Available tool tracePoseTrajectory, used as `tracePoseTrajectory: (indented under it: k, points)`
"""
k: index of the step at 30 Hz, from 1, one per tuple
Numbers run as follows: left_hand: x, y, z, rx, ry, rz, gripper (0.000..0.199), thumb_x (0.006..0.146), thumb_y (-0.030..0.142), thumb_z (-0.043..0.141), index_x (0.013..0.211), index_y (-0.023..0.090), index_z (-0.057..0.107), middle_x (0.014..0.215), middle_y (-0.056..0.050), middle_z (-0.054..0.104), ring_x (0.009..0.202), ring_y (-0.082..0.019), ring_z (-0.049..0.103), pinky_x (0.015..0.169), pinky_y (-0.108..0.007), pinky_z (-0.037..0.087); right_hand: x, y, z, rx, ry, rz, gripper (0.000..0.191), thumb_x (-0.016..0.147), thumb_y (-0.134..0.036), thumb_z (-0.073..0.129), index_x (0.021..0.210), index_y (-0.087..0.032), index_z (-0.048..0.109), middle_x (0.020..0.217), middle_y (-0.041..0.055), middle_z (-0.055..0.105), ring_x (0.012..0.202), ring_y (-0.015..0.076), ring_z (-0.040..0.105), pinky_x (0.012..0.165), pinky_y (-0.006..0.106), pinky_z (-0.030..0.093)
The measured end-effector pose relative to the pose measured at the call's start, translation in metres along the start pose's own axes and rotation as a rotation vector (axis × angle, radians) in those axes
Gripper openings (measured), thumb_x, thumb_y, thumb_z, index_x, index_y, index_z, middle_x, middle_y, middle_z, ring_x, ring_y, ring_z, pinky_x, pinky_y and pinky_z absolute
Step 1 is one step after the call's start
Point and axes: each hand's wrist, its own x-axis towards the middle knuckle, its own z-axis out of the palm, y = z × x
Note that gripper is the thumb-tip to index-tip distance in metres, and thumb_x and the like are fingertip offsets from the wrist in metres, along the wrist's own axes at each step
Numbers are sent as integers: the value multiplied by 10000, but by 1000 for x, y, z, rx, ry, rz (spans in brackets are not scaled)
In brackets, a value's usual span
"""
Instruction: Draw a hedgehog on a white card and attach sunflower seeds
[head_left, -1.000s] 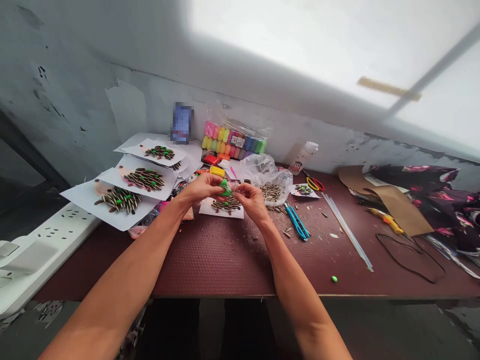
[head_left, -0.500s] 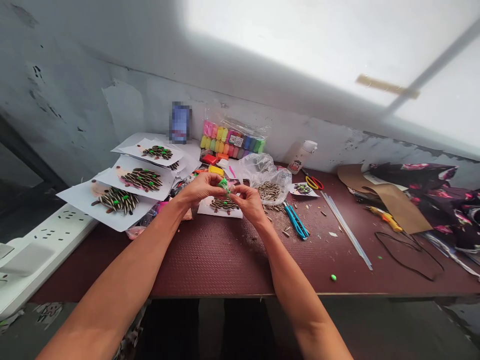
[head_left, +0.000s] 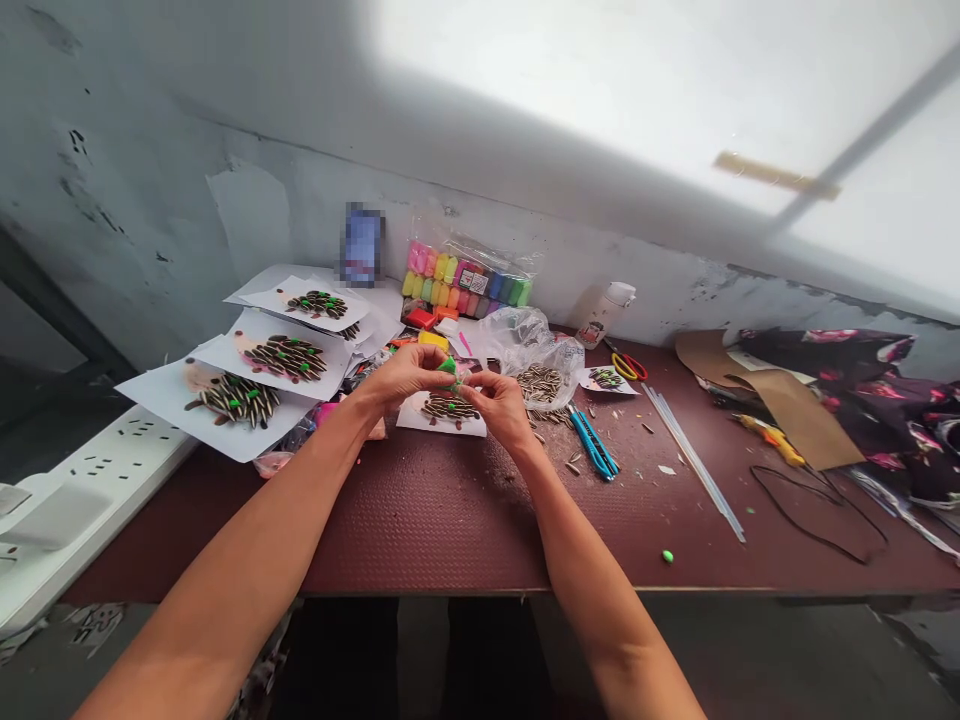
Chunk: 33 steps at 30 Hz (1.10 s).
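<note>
My left hand [head_left: 411, 374] and my right hand [head_left: 498, 400] meet at the middle of the table, fingertips pinched together. Between them is a small packet of green modelling clay [head_left: 448, 367], its clear wrapper bunched near the right fingertips. Just below the hands lies a white card [head_left: 426, 424] with a hedgehog made of striped sunflower seeds [head_left: 448, 408] and green dots. The fingers cover its upper part. A loose bright green clay ball [head_left: 667, 556] sits near the table's front edge on the right.
Finished-looking hedgehog cards [head_left: 274, 360] are stacked at left beside a white power strip [head_left: 112, 470]. Coloured clay packs [head_left: 465, 280] stand at the back. A seed bag [head_left: 544, 380], blue cutter [head_left: 592, 445], scissors [head_left: 626, 363], glue sticks [head_left: 697, 465], bottle [head_left: 606, 315] and glue gun [head_left: 772, 438] lie rightward.
Both hands stay in nearly the same place. The green clay between the fingertips has shifted and turned slightly; the rest of the table looks the same.
</note>
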Motion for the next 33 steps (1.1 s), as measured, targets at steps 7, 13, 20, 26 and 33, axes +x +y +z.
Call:
tracePoseTrajectory:
  k: [7, 13, 20, 26, 33]
  points:
    - [2, -2, 2, 21, 27, 34, 264, 609, 196, 849, 700, 158, 605, 688, 24, 600, 652, -102, 570, 644, -255, 492, -1, 0, 1, -19, 12, -15, 314, 722, -515, 743, 722, -208, 680, 582, -49, 467, 546, 100, 331, 533, 249, 280]
    - [4, -3, 5, -50, 102, 16, 313, 591, 171, 870, 703, 164, 577, 686, 40, 609, 659, -103, 605, 687, -266, 554, -3, -5, 3, -48, 77, -100, 243, 768, -450, 706, 738, -210, 687, 665, -25, 545, 577, 109, 380, 573, 255, 330]
    - [2, 1, 1, -68, 40, -42, 334, 605, 224, 909, 762, 143, 625, 757, 10, 654, 718, -130, 655, 761, -338, 617, -2, -1, 5, 11, 87, -48, 312, 743, -512, 731, 770, -202, 705, 665, -19, 565, 578, 112, 391, 557, 258, 348]
    - [2, 2, 0, -85, 37, -38, 285, 640, 169, 879, 781, 130, 634, 761, 10, 658, 707, -120, 662, 762, -332, 631, 0, -3, 2, 97, -4, -24, 386, 724, -574, 766, 782, -204, 673, 597, -52, 454, 544, 94, 308, 527, 257, 263]
    - [-1, 7, 1, -72, 6, -108, 220, 734, 62, 762, 909, 121, 644, 811, -16, 700, 659, -129, 700, 688, -305, 636, 1, 0, 0, 207, -100, 31, 450, 718, -609, 808, 839, -195, 681, 568, -63, 468, 523, 82, 323, 507, 244, 231]
